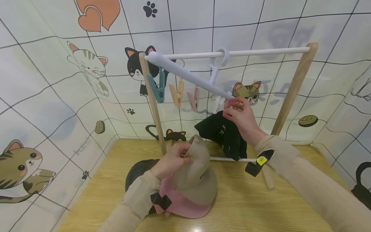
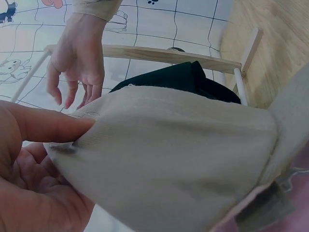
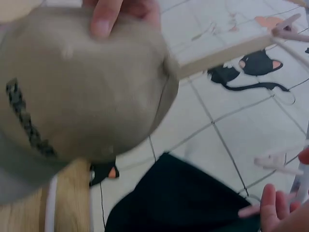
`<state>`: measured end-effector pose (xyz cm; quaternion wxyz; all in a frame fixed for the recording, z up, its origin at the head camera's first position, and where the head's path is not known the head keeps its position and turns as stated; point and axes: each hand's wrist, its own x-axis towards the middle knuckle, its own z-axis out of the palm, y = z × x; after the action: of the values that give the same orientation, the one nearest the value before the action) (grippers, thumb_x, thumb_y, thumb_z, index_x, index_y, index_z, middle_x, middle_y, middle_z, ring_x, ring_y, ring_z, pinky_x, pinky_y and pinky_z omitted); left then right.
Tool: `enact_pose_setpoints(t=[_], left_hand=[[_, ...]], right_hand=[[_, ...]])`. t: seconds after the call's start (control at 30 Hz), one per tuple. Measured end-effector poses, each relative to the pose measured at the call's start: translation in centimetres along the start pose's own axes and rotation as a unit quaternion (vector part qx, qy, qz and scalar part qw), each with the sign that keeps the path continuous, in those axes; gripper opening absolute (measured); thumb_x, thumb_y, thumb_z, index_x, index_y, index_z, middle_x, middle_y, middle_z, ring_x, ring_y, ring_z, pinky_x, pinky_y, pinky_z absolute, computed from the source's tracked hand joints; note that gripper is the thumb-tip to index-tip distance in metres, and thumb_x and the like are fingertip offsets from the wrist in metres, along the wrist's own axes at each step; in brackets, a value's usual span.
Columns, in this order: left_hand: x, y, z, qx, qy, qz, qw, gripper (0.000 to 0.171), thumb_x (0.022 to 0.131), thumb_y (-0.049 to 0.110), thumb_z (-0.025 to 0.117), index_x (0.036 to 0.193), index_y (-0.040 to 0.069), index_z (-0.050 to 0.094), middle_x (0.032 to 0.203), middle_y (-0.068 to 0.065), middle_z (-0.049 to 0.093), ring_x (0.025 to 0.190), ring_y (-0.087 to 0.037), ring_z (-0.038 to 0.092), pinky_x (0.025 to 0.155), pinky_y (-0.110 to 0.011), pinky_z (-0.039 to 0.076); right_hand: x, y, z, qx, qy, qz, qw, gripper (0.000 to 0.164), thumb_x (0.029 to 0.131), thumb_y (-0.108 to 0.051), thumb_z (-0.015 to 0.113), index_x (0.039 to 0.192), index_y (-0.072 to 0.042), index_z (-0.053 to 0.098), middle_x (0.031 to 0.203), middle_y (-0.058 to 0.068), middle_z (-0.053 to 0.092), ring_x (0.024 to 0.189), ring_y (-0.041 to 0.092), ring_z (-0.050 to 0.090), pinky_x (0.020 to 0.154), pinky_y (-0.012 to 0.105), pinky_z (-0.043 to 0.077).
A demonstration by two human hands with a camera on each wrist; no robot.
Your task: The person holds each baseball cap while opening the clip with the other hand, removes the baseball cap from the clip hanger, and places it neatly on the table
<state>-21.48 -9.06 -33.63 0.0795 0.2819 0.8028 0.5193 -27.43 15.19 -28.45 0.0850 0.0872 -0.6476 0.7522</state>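
Note:
My left hand (image 1: 174, 161) pinches the crown of a beige cap (image 1: 200, 161), fingertips at its edge; the cap's brim and dark lettering face outward. Beneath it lie a pink cap (image 1: 188, 204) and a dark grey cap (image 1: 139, 174). My right hand (image 1: 242, 116) is at the lower right end of a pale hanger (image 1: 188, 75), its fingers loosely bent beside a pink clip (image 3: 251, 210). A dark green cap (image 1: 223, 132) hangs below that hand. Along the hanger are a teal clip (image 1: 157, 87), an orange clip (image 1: 177, 93), another pink clip (image 1: 194, 98) and a white clip (image 1: 218, 104).
The hanger hooks over the white top rail (image 1: 261, 51) of a rack with wooden posts (image 1: 294, 88) and tilts down to the right. Behind stands a tiled wall (image 1: 197, 16) with cartoon cats. A wooden table (image 1: 255, 206) carries the rack; a black object (image 1: 362, 187) is at far right.

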Motion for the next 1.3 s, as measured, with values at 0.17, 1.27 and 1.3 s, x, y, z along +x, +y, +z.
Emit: enact_pose_setpoints(t=[0.17,1.27,1.3], left_hand=[[-0.7,-0.5,0.0,0.047,-0.011,-0.055,0.9973,0.022,0.080,0.007,0.060,0.101,0.015,0.063,0.092,0.005,0.061,0.088,-0.011,0.056,0.076,-0.033,0.043],[-6.1,-4.6,1.0,-0.011,0.070,-0.042,0.9966,0.062,0.070,-0.016,0.060,0.123,0.001,0.035,0.124,-0.018,0.040,0.107,-0.033,0.045,0.082,-0.045,0.041],[-6.3,-4.7,1.1,0.001,0.075,-0.036,0.9966,0.064,0.068,-0.017,0.060,0.124,0.000,0.033,0.125,-0.019,0.039,0.108,-0.033,0.044,0.082,-0.045,0.041]], right_hand=[[0.7,0.4,-1.3,-0.055,-0.020,-0.064,0.996,0.042,0.086,0.000,0.047,0.125,-0.007,0.032,0.125,0.014,0.031,0.112,0.028,0.041,0.081,0.026,0.042],[4.6,1.6,-5.4,-0.494,-0.092,-0.260,0.824,0.036,0.082,0.005,0.052,0.116,0.008,0.041,0.108,0.023,0.043,0.096,0.035,0.038,0.082,0.053,0.030],[4.6,1.6,-5.3,-0.492,-0.092,-0.260,0.826,0.035,0.082,0.007,0.050,0.115,0.009,0.041,0.107,0.024,0.042,0.097,0.036,0.038,0.082,0.053,0.032]])
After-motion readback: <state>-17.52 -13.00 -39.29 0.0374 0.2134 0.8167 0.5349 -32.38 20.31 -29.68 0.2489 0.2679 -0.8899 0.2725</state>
